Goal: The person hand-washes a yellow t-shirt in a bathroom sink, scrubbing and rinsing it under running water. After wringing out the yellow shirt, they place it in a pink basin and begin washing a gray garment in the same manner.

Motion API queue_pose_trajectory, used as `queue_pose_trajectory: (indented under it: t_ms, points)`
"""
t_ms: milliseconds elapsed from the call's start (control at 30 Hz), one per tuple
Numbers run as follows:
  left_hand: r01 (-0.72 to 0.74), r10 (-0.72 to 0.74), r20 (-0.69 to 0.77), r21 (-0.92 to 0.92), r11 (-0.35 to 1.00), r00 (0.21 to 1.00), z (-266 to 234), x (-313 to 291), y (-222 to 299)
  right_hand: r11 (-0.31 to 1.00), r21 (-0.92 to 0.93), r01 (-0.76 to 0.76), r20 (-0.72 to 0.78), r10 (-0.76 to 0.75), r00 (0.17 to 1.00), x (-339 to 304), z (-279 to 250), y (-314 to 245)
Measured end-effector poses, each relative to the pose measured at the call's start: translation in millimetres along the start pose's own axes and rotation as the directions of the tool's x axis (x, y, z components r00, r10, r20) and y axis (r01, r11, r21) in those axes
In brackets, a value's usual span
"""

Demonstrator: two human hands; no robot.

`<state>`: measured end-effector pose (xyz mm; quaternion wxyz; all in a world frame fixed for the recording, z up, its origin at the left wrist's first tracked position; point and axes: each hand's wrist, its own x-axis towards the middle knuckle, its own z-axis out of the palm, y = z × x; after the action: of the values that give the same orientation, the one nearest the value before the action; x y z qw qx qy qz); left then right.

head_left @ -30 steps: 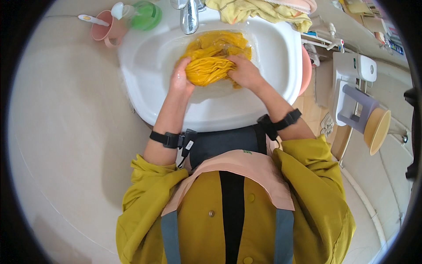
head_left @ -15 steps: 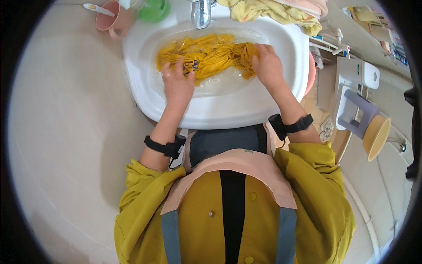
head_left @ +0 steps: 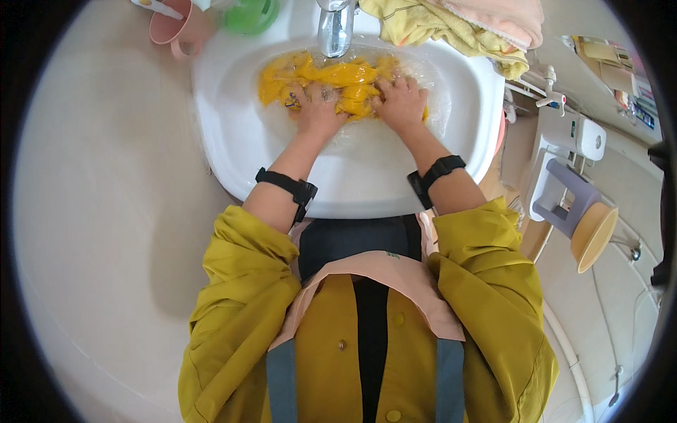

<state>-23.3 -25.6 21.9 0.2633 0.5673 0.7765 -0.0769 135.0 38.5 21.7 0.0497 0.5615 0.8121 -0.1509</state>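
Observation:
A wet yellow cloth or garment (head_left: pixel 345 72) lies bunched in the water of a white washbasin (head_left: pixel 338 190), with a small dark printed patch near its left end. My left hand (head_left: pixel 317 109) rests on the cloth's front left part, fingers spread and pressing down. On its right part lies my right hand (head_left: pixel 402 104), its fingers also apart and pushing into the cloth. Some fingertips are hidden by folds and water. Both hands are wet and close to each other.
A chrome faucet (head_left: pixel 336 34) rises over the back of the basin. Folded yellow and pink towels (head_left: pixel 430 28) sit on the back right rim. At the back left are a pink cup (head_left: pixel 169 32) and a green container (head_left: pixel 250 15). White pipes with a valve (head_left: pixel 553 95) run at the right.
My hands have moved closer together, the left to the right and the right to the left. The right hand has loosened from the cloth's end. The cloth is pressed lower and more bunched.

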Motion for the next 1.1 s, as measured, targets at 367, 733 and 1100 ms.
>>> queue_pose_trajectory:
  t_ms: [367, 733, 1100]
  points:
    - [0.280, -0.147, 0.365, -0.869, -0.408, 0.919, -15, -19, -42, 0.460, 0.888, -0.021, 0.020, 0.007, 1.000, -36, -22, -83]
    - [0.248, -0.025, 0.293, -0.847, -0.471, 0.956, -28, -29, -24, 0.874, 0.481, -0.065, -0.017, 0.083, 0.996, -28, -41, -87]
    - [-0.046, 0.017, -0.317, -0.082, 0.996, 0.948, -17, -57, -25, 0.979, 0.156, -0.130, -0.196, 0.160, 0.968, -20, 4, 17]
